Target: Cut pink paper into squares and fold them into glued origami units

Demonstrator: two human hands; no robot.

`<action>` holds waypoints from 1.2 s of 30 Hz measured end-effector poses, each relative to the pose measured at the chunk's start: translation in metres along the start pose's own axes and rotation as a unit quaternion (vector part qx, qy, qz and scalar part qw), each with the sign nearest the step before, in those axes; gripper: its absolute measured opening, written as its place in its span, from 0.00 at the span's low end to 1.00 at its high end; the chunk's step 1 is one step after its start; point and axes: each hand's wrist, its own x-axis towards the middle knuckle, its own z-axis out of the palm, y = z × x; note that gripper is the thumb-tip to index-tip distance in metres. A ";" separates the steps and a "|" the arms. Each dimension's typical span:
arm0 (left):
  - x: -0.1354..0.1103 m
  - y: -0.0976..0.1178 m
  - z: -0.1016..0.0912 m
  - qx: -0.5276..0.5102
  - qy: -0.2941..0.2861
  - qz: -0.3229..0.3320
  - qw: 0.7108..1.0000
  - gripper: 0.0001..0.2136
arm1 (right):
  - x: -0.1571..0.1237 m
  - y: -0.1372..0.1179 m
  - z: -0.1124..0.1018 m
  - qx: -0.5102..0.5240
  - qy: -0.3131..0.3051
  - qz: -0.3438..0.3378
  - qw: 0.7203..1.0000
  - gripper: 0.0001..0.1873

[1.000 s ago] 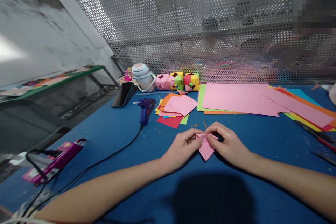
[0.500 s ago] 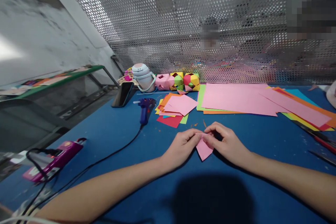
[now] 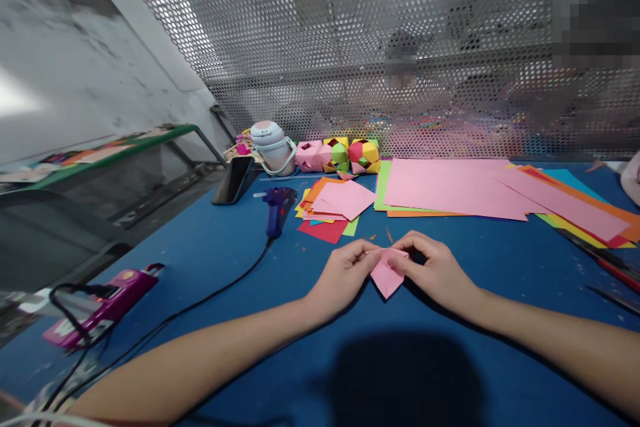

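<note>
A small folded piece of pink paper point(image 3: 387, 279) is held between my two hands just above the blue table, one corner pointing toward me. My left hand point(image 3: 346, 278) pinches its left upper edge between thumb and fingers. On the opposite side my right hand point(image 3: 434, 273) grips the right edge, the thumb lying over the front face. Fingers cover parts of the upper edge. Beyond my hands lies a pile of small coloured paper squares point(image 3: 345, 200), pink on top.
A blue glue gun point(image 3: 274, 210) with a black cord stands left, near a phone point(image 3: 233, 180) and a purple power strip point(image 3: 105, 307). Folded paper balls point(image 3: 336, 155) and a lidded bottle point(image 3: 273, 150) line the back. Large pink sheets point(image 3: 450, 183) and scissors point(image 3: 607, 260) lie right.
The pink paper has shifted slightly up, and more of its upper part shows. My left hand has slid a little to the left along its edge; the right hand stays nearly in place.
</note>
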 end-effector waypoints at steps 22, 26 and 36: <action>0.001 -0.002 0.002 0.010 0.006 0.001 1.000 0.11 | 0.002 0.001 -0.001 0.026 0.012 -0.004 1.000 0.07; 0.000 -0.001 0.002 -0.009 -0.014 0.002 1.000 0.10 | 0.002 0.001 -0.001 0.012 0.001 -0.008 1.000 0.07; 0.002 -0.002 0.003 -0.044 -0.002 -0.034 0.998 0.10 | 0.002 0.004 0.000 0.007 0.019 0.001 1.000 0.05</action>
